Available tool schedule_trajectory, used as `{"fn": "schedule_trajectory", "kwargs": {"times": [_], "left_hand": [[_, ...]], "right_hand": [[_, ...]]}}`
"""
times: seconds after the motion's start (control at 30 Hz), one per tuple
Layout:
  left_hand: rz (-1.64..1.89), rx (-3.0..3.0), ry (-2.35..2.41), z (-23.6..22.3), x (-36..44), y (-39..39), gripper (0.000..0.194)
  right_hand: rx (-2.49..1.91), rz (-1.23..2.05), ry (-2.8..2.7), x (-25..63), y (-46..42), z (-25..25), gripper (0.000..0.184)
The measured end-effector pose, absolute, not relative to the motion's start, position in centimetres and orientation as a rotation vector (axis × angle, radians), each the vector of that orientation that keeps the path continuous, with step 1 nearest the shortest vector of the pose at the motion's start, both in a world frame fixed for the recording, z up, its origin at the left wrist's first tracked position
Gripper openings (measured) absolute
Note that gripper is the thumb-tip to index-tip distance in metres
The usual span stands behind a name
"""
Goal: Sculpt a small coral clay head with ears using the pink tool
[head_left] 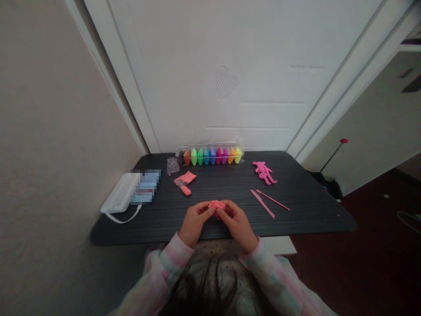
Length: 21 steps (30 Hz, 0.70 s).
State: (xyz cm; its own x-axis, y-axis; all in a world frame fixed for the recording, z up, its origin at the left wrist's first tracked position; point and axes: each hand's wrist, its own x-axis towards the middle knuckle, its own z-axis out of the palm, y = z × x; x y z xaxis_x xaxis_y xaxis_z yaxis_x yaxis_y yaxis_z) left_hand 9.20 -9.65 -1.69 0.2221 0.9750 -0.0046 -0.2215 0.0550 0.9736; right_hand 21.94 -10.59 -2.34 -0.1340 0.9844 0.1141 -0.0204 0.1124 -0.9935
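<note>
I pinched a coral-pink piece of modelling clay [216,205] between the fingers of my left hand [194,221] and my right hand [239,223], above the near part of the black table [223,177]. Beyond it lay a coral packet [187,177] with a small clay lump [186,191] just beside it, and a clear pack of coloured clay [213,156]. To my right were a pink knife-shaped tool [262,204], a thin pink tool [273,200] and a pink figure [264,172]. On my left, any print on the blue item [146,187] was too pixelated to read.
</note>
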Motion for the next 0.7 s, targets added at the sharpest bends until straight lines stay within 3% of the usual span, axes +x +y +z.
{"fn": "schedule_trajectory", "kwargs": {"times": [0.43,0.7], "left_hand": [[1.142,1.109,0.983,-1.58,9.62,-9.76,0.010],[1.107,1.011,0.948,-1.92,9.62,-9.57,0.022]], "right_hand": [[-1.081,1.226,-1.342,21.99,-10.29,-2.17,0.016],[-1.066,1.216,-1.227,22.17,-9.94,-2.57,0.015]]}}
